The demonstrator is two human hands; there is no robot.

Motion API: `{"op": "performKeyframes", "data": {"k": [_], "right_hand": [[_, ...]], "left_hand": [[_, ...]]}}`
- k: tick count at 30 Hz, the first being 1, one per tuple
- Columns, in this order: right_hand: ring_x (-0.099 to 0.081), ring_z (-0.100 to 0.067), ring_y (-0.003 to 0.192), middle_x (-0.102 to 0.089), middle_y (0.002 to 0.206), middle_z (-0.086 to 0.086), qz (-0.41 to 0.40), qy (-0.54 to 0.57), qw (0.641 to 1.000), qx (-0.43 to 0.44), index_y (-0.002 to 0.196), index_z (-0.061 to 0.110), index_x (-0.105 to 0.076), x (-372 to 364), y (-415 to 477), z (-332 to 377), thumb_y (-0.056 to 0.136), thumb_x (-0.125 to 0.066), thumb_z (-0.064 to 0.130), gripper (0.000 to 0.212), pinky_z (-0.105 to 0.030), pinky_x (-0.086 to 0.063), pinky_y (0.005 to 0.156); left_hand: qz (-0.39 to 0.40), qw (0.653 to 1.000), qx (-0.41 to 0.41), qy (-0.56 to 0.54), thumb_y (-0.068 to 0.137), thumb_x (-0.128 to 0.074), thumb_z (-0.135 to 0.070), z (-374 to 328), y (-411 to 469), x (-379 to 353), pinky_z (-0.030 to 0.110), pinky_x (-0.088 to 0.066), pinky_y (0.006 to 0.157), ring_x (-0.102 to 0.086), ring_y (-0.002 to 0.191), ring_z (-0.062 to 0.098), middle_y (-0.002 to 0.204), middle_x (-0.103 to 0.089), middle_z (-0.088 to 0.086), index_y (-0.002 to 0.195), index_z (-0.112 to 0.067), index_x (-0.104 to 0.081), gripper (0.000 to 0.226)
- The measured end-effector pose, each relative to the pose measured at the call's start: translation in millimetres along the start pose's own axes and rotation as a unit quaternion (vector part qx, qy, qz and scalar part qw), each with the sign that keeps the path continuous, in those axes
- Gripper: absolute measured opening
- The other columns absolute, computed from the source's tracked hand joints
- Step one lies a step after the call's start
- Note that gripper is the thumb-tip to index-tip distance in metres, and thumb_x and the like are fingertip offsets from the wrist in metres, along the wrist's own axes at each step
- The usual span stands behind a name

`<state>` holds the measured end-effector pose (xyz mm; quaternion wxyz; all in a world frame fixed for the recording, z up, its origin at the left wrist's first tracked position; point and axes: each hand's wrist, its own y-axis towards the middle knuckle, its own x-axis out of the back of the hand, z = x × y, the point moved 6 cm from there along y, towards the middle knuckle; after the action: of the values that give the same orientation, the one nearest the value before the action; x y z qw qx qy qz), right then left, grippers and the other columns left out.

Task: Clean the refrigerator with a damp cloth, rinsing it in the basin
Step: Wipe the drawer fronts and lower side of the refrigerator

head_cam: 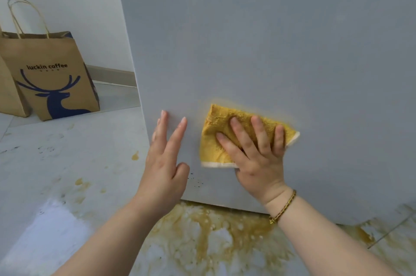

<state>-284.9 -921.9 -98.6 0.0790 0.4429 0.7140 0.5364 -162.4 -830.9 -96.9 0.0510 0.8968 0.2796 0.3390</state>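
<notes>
The refrigerator's grey side panel (pixel 270 50) fills most of the view, reaching down close to the floor. A yellow cloth (pixel 216 136) with a white edge lies flat against the panel low down. My right hand (pixel 256 152) presses it to the panel with spread, straight fingers. My left hand (pixel 164 163) rests flat on the panel beside the left corner, fingers straight, holding nothing. Small dark specks (pixel 195 182) mark the panel just below my left hand. No basin is in view.
A brown paper bag (pixel 54 77) with a blue deer print stands on the floor at the left by the white wall. The pale floor (pixel 67 163) carries yellow-brown stains (pixel 202 230) spreading under the refrigerator's lower edge.
</notes>
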Motion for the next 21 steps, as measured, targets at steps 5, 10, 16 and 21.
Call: {"op": "performKeyframes", "data": {"k": [5,10,16,21], "right_hand": [[0.012,-0.026,0.142,-0.010,0.153,-0.006,0.140,-0.006,0.964,0.227,0.128,0.022,-0.036,-26.8,-91.4,25.9,0.084,-0.032,0.007,0.046,-0.044,0.008,0.116],[0.008,-0.022,0.143,-0.016,0.152,-0.002,0.155,-0.008,0.954,0.256,0.123,0.022,-0.041,-8.1,-107.4,-14.4,0.084,-0.032,0.005,0.043,-0.039,0.004,0.117],[0.002,-0.018,0.143,0.001,0.156,0.007,0.000,0.004,0.997,-0.073,0.136,0.029,-0.029,36.7,-42.9,-97.5,0.090,-0.034,0.025,0.046,-0.040,0.003,0.115],[0.004,-0.023,0.143,0.003,0.156,0.002,0.030,-0.035,0.998,-0.040,0.146,0.029,-0.015,19.5,-79.2,-79.0,0.089,-0.035,0.016,0.062,-0.043,0.005,0.116]], "left_hand": [[0.002,0.999,0.007,0.043,0.086,-0.039,-0.002,3.0,3.0,-3.5,0.007,0.006,0.102,0.028,0.109,-0.031,0.119,0.029,-0.044,0.117,-0.058,0.000,0.074],[0.015,0.996,0.001,0.091,0.085,-0.043,0.000,6.0,2.7,-0.8,0.015,0.002,0.104,0.032,0.104,-0.033,0.116,0.033,-0.045,0.114,-0.060,0.006,0.082],[-0.032,0.985,-0.042,0.165,0.082,-0.042,-0.020,5.8,-1.3,-9.7,0.009,0.008,0.108,0.027,0.129,-0.013,0.149,0.016,-0.018,0.139,-0.043,-0.004,0.073],[-0.005,0.949,-0.164,0.268,0.075,-0.037,-0.032,3.2,-11.1,-48.5,0.029,-0.001,0.111,0.017,0.140,0.007,0.147,-0.015,0.010,0.143,-0.029,-0.009,0.073]]}}
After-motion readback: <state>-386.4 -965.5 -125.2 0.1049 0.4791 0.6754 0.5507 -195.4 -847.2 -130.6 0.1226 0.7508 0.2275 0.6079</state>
